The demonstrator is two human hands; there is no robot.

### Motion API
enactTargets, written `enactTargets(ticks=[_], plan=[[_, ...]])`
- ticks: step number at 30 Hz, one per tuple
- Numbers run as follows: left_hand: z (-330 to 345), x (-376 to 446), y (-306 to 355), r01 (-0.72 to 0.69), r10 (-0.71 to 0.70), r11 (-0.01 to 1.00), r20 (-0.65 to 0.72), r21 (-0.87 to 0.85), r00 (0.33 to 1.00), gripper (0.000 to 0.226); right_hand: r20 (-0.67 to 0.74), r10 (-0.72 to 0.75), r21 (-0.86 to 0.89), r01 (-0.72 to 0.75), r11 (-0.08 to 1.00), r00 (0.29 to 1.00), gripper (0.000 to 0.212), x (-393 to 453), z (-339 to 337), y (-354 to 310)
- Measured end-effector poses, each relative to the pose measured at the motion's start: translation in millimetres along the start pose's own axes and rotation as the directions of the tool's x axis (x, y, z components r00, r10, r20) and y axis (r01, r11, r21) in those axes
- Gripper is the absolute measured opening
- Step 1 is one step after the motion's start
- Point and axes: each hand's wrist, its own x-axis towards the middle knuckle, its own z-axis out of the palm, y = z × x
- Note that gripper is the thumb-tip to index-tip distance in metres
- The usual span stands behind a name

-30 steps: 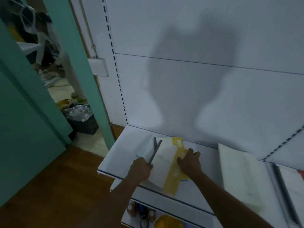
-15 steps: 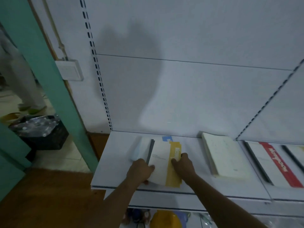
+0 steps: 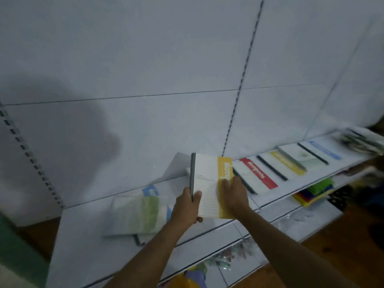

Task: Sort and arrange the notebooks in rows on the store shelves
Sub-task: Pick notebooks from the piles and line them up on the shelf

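Yellow notebook [image 3: 209,183] is up off the shelf [image 3: 83,235], tilted, dark spine to the left, yellow band down its right side, and both hands are on it. Left hand [image 3: 187,206] has its grip wrapped round the lower spine edge, thumb on the cover, fingers tucked beneath. Right hand [image 3: 233,194] clamps the yellow band, fingers curled over the front of the cover. Just left of the hands, flat on the shelf, lies a blurred notebook with green and blue on its cover [image 3: 139,213], apart from the held one. Off to the right, a row runs along the shelf: a red-banded notebook [image 3: 257,173] nearest, then a yellow-banded one [image 3: 284,163], a pale green one [image 3: 301,155], and a blue-banded one [image 3: 324,149], each lying flat beside the next. Further right the row smears into blur. Behind everything, the white back panel [image 3: 145,59] carries a large shadow. Below, a lower shelf shows a stack of bright coloured sheets [image 3: 313,192], and brown wooden floor [image 3: 342,246] is visible at the right.
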Motion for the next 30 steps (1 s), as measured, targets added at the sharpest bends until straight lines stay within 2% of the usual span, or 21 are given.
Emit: enactTargets(ticks=[3,8,12,15,17,21,25,30], plan=[[58.4,3.7,44.5,-0.102,0.098,0.995,0.155,0.021,0.983,0.027,-0.103,0.117,0.035,-0.114,0.993,0.988,0.022,8.5,-64.8,37.4],[172.4,4.9,105.1,-0.221,0.199,0.975,0.354,0.024,0.914,0.027,-0.286,0.302,0.125,-0.277,0.953,0.909,0.023,16.7,-173.9,115.2],[274.4,-6.7,146.9,-0.276,0.235,0.961,0.476,0.018,0.847,0.022,-0.375,0.389,0.186,-0.342,0.921,0.841,0.040,14.1,-256.1,181.7],[345.3,-15.8,173.6,-0.284,0.232,0.959,0.553,0.009,0.800,0.021,-0.412,0.419,0.209,-0.364,0.908,0.809,0.027,17.0,-311.9,229.9],[388.8,-16.7,188.5,-0.286,0.230,0.958,0.581,0.005,0.781,0.026,-0.436,0.438,0.226,-0.375,0.899,0.786,0.019,21.5,-344.6,257.4],[461.6,-15.8,213.3,-0.320,0.237,0.947,0.598,0.035,0.766,0.028,-0.465,0.467,0.243,-0.399,0.884,0.752,0.018,32.5,-395.4,304.5],[529.4,15.8,211.5,-0.357,0.255,0.932,0.594,0.059,0.763,0.054,-0.474,0.484,0.245,-0.418,0.875,0.735,0.016,52.7,-428.5,338.6],[542.6,32.6,253.3,-0.351,0.254,0.935,0.602,0.046,0.757,0.030,-0.442,0.491,0.257,-0.418,0.871,0.751,0.018,106.1,-446.2,355.7]])
